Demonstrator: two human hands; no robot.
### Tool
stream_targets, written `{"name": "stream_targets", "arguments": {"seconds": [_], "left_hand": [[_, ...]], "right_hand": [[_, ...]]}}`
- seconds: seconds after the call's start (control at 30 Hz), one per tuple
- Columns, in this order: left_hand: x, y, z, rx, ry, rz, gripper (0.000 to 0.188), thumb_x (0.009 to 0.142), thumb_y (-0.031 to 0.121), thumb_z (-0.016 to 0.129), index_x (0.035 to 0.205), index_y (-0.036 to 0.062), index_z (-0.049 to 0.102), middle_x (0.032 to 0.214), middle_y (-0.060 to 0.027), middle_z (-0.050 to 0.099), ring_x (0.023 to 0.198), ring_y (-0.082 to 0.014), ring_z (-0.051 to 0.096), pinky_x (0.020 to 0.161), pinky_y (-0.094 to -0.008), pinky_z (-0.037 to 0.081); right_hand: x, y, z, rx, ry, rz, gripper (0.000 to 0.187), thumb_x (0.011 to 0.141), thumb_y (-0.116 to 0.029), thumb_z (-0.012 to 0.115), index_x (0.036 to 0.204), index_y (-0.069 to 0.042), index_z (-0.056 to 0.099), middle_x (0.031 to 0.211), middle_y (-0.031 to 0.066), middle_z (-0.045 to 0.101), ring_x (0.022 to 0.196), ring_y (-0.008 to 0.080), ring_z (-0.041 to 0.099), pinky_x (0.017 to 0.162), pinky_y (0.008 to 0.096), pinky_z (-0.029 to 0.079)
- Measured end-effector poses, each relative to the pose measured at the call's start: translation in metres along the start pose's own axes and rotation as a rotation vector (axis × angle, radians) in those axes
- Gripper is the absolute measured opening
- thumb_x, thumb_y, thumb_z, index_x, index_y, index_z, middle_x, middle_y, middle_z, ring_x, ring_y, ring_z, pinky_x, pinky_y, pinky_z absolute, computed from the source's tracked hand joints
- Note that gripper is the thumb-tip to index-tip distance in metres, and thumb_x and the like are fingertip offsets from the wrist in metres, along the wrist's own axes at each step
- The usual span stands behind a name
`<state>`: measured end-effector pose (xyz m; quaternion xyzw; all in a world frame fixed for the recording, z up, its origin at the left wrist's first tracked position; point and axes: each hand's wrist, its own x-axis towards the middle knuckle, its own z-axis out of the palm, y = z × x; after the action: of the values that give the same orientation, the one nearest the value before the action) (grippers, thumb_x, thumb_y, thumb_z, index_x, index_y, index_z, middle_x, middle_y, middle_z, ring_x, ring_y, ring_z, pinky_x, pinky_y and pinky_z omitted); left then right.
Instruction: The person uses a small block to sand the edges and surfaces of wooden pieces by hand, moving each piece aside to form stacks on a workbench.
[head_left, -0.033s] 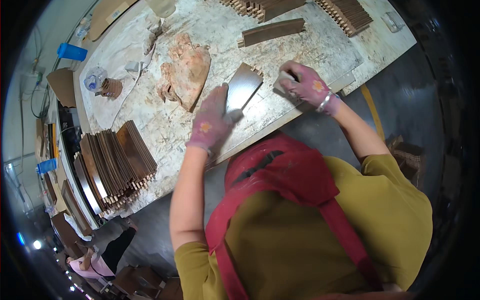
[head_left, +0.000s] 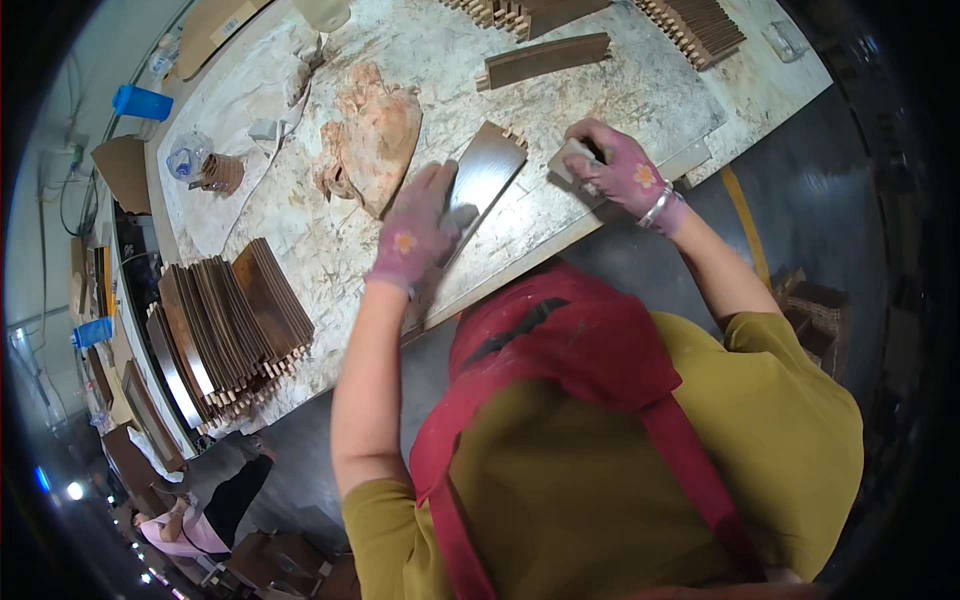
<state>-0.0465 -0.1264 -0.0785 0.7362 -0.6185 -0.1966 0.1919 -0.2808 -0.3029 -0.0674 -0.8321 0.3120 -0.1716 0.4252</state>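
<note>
Woodworking shop, stained workbench point(head_left: 445, 110), stacked wooden slats point(head_left: 225, 325)

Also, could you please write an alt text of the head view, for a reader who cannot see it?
A person's gloved left hand touches a dark wooden board on a stained worktable, while the gloved right hand grips a small pale block. A crumpled cloth lies just beyond the left hand, and similar boards stand in a row at the left.
</note>
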Motion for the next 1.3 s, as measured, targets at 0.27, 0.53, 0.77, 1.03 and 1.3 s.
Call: {"name": "stream_targets", "arguments": {"seconds": [0.27,0.53,0.77,1.03,1.3], "left_hand": [[0.025,-0.021,-0.007,0.157,-0.148,0.055,0.06,0.093,0.053,0.048,0.143,0.0205,0.041,0.112,-0.0195,0.055,0.103,-0.0398,0.059,0.083,-0.0473,0.05],[0.024,-0.023,-0.002,0.19,-0.168,0.049,0.058,0.094,0.047,0.052,0.145,0.0207,0.04,0.109,-0.0183,0.056,0.103,-0.037,0.059,0.083,-0.0456,0.051],[0.027,-0.017,-0.008,0.247,-0.178,0.04,0.057,0.096,0.048,0.048,0.145,0.0201,0.04,0.105,-0.0192,0.055,0.099,-0.0379,0.059,0.081,-0.0449,0.05],[-0.039,-0.011,-0.026,-0.054,0.425,-0.026,0.024,0.086,0.016,0.06,0.108,0.0068,0.064,0.095,-0.0148,0.062,0.088,-0.0334,0.06,0.076,-0.0424,0.048],[-0.098,0.019,0.01,0.026,0.433,-0.209,0.014,0.082,0.018,0.064,0.089,0.0065,0.068,0.088,-0.0119,0.061,0.081,-0.031,0.058,0.074,-0.0426,0.047]], "right_hand": [[-0.048,-0.053,0.109,-0.235,0.063,-0.46,0.019,0.078,-0.01,0.068,0.097,-0.014,0.069,0.084,0.0062,0.06,0.074,0.0241,0.06,0.063,0.0373,0.05],[-0.041,-0.056,0.123,-0.277,-0.102,-0.358,0.019,0.081,-0.019,0.057,0.099,-0.014,0.058,0.093,0.0028,0.058,0.088,0.024,0.06,0.07,0.0377,0.045],[-0.004,0.005,0.071,-0.551,0.347,-0.277,0.011,0.089,-0.014,0.057,0.099,-0.011,0.06,0.087,0.0131,0.06,0.078,0.0298,0.062,0.071,0.0394,0.051],[0.002,0.016,0.01,0.447,0.402,0.114,0.03,0.089,-0.023,0.068,0.112,-0.006,0.058,0.088,0.0019,0.058,0.077,0.0101,0.055,0.07,0.0241,0.047],[0.068,-0.02,0.075,0.721,-0.142,0.024,0.032,0.084,-0.028,0.071,0.104,-0.005,0.06,0.089,0.0005,0.057,0.08,0.0106,0.054,0.072,0.0239,0.045]]}}
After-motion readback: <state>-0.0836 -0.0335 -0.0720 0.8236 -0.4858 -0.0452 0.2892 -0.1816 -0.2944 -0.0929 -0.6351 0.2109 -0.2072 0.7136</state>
